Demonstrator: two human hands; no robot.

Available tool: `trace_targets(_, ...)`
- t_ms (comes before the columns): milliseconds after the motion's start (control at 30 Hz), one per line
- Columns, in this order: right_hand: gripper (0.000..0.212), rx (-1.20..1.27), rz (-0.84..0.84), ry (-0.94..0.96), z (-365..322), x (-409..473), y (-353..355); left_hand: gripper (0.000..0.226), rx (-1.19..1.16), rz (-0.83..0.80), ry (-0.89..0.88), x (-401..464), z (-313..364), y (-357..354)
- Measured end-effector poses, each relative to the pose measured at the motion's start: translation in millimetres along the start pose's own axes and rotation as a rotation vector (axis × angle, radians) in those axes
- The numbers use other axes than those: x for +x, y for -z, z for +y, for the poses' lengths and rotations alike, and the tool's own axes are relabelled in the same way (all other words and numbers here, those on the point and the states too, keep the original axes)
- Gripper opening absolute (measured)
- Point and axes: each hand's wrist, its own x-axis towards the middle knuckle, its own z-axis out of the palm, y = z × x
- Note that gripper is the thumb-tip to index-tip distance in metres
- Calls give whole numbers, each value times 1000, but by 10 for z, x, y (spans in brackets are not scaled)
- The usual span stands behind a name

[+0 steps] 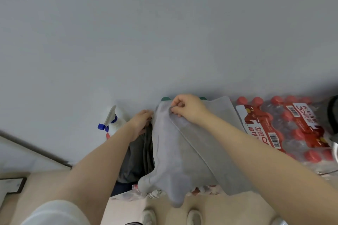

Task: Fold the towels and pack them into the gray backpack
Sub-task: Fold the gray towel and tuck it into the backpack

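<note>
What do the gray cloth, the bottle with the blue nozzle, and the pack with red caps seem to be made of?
The towel looks like soft matte microfiber or terry: it drapes limply and shows a stitched hem. The spray bottle seems to be smooth white plastic with a blue plastic nozzle. The water bottle pack appears to be clear plastic bottles with red caps under glossy, wrinkled shrink film with a printed label.

**A storage corner indoors, home or back room**

A plain grey wall (164, 23) meets a pale floor (228, 210). Against the wall stand shrink-wrapped packs of red-capped water bottles (292, 129) and a white spray bottle (114, 120) with a blue nozzle. Which kind of building cannot be told.
</note>
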Motion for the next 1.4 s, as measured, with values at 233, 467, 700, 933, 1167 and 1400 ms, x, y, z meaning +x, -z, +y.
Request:
trace_targets(233, 13, -30, 83, -48, 7, 5, -77, 7, 96, -274, 84, -90, -133, 160)
trace_targets(467, 7, -210, 224, 117, -15, -77, -99, 28, -265, -227, 12, -232, 8, 262)
trace_targets(700, 4, -113, 161, 320, -272, -430, 35, 8, -345, -227, -63, -587, 283, 115)
trace_targets(933, 8, 66, 166, 320, -507, -446, -54, 7, -464, -225, -311, -943, 464, -74)
trace_targets(1167, 6, 164, 296, 220, -476, -433, -84, 19, -433, -220, -418, -1119, 442, -112)
trace_targets(1400, 10, 160, 408, 156, -469, -503, -89, 23, -248, -146, -503, -1278, 450, -184)
